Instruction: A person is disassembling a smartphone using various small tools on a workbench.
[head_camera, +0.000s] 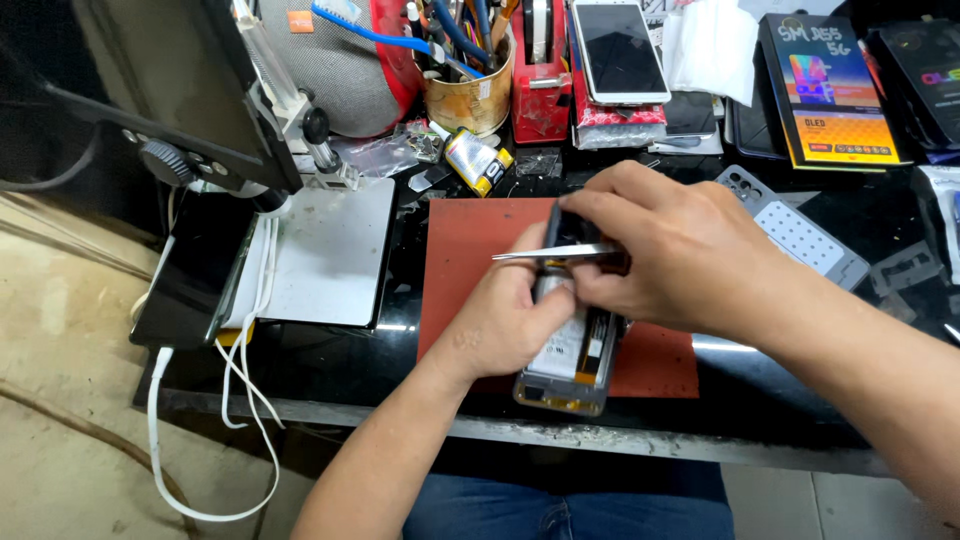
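Far left: a white cable is trailing off the bench edge, beside a grey-white pad lying under a black stand. Behind it, a brass-coloured tool cup and a small yellow-and-silver cell are sitting on the black bench.

Centre: a red work mat is lying flat. The opened phone is being held over the mat's near edge, tilted, its lower end overhanging toward the bench lip, back off and innards facing up.

The left hand is cradling the phone from its left side, fingers wrapped tight round the body, thumb pressing on the exposed inside.

The right hand is coming in from the right, fingers pinched closed on metal tweezers; the tips are pointing left, across the phone's upper part. Whether the tips are gripping anything cannot be told; the thumb hides that spot.

Judgement: the work here looks delicate. Keeping the left hand's hold steady and low to the mat, and working the tweezers at a shallow angle with light pressure, would likely guard the thin parts inside from bending or tearing.

Right: a white perforated tray and printed boxes are lying well apart from the hands.
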